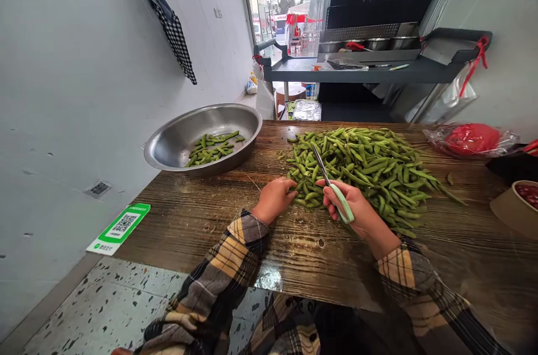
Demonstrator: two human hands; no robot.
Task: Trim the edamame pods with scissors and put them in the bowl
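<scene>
My right hand (353, 206) is closed around the pale green handle of a pair of scissors (343, 204). The metal blades point up and away over a large heap of green edamame pods (365, 159) on the wooden table. At the heap's near left edge, my left hand (275, 199) has its fingers curled in, fingertips close to the pods. Whatever may be between those fingertips is too small to make out. To the left, a wide metal bowl (168, 145) holds a small batch of pods (210, 148).
The dark wooden table (189, 220) has a green QR-code card (121, 226) on its left corner. On the right are a red item in clear plastic (473, 139) and a paper tub (510, 212). A grey cart (294, 74) stands beyond the far edge.
</scene>
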